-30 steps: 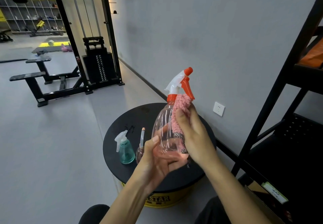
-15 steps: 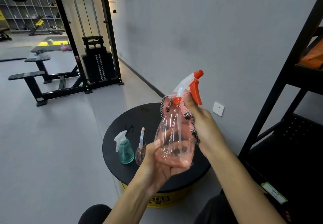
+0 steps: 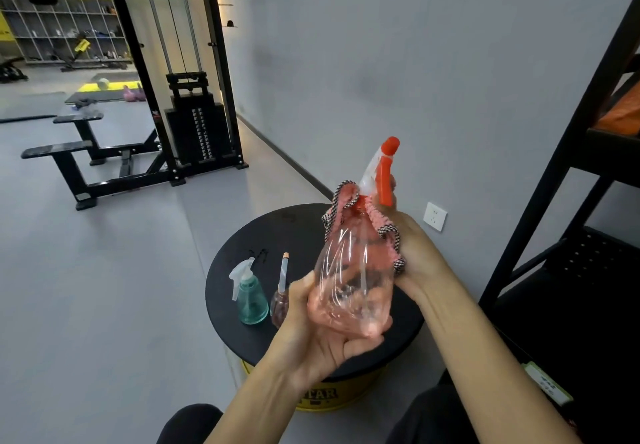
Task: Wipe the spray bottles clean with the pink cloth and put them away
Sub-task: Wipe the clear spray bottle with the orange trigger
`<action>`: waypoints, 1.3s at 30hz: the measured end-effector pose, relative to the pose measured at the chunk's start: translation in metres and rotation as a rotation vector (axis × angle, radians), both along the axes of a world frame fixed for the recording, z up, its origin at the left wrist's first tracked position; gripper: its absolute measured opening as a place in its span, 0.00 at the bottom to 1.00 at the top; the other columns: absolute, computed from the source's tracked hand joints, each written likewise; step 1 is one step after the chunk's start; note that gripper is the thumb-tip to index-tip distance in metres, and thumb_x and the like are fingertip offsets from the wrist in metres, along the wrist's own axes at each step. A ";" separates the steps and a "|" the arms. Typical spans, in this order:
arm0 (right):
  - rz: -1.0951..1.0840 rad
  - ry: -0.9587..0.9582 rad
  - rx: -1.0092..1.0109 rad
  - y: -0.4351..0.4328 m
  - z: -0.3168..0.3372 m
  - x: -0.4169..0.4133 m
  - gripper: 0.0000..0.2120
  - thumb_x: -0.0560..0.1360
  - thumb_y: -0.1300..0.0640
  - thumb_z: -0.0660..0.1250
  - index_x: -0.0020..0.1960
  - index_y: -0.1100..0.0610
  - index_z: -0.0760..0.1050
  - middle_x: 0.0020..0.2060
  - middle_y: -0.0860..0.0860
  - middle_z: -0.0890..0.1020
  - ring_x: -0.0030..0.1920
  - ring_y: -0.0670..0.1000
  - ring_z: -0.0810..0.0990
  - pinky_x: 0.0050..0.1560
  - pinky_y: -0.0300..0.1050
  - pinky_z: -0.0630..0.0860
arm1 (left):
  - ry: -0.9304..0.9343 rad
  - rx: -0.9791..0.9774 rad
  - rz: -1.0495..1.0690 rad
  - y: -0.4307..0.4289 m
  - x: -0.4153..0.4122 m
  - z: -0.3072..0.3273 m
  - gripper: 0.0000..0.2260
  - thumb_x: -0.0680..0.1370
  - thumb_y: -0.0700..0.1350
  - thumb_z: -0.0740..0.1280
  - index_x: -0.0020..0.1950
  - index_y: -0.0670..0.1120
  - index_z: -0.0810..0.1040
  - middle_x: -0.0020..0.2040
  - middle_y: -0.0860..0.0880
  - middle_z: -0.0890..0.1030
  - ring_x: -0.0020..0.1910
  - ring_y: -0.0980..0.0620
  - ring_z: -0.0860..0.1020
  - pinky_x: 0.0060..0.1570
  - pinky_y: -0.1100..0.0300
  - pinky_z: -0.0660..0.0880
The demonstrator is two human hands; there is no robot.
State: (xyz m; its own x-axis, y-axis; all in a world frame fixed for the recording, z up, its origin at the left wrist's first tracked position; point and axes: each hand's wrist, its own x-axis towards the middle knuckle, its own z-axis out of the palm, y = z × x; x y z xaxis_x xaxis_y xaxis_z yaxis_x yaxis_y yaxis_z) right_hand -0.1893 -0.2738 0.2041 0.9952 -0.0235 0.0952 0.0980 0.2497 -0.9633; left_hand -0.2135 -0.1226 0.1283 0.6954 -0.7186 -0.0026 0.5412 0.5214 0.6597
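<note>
While the left hand (image 3: 322, 336) grips the rounded base of the clear plastic spray bottle (image 3: 353, 270), the right hand (image 3: 415, 253), fingers mostly hidden, clamps the nubby pink cloth (image 3: 382, 225) round its neck.

Clear pink spray bottle (image 3: 349, 280) glossy transp. plastic w/ highlights, orange trigger (image 3: 384, 183) smooth opaque plastic, pink cloth (image 3: 379, 220) fuzzy textile w/ woven checked trim, teal spray bottle (image 3: 252, 299) translucent plastic, round table top (image 3: 263, 235) matt black, shelf frame (image 3: 564, 156) matt black metal
</note>
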 end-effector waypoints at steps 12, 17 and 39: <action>-0.023 0.162 0.267 0.000 0.004 -0.008 0.18 0.58 0.49 0.82 0.27 0.62 0.79 0.21 0.53 0.79 0.21 0.46 0.79 0.23 0.36 0.74 | 0.019 0.024 -0.010 0.002 0.001 0.002 0.38 0.61 0.62 0.80 0.61 0.39 0.81 0.57 0.33 0.80 0.46 0.38 0.84 0.45 0.48 0.83; 0.087 0.089 0.280 0.002 0.001 -0.004 0.14 0.70 0.51 0.76 0.47 0.60 0.79 0.34 0.52 0.86 0.36 0.47 0.85 0.34 0.39 0.80 | 0.043 0.019 0.010 0.001 -0.001 0.000 0.41 0.60 0.60 0.81 0.65 0.37 0.77 0.62 0.32 0.78 0.49 0.36 0.83 0.48 0.46 0.82; 0.233 0.124 0.328 -0.001 0.002 0.001 0.40 0.43 0.46 0.86 0.51 0.60 0.79 0.44 0.61 0.85 0.42 0.58 0.86 0.43 0.53 0.83 | -0.022 0.143 0.103 -0.002 -0.003 -0.002 0.41 0.56 0.61 0.82 0.61 0.38 0.80 0.56 0.34 0.81 0.47 0.38 0.84 0.43 0.48 0.83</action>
State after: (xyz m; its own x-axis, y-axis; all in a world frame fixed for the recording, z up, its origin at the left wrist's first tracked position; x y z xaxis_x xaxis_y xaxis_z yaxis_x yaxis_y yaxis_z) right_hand -0.1884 -0.2744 0.2062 0.9810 0.1943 -0.0005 -0.1087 0.5469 -0.8301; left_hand -0.2161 -0.1244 0.1261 0.7663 -0.6370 -0.0835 0.4745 0.4736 0.7420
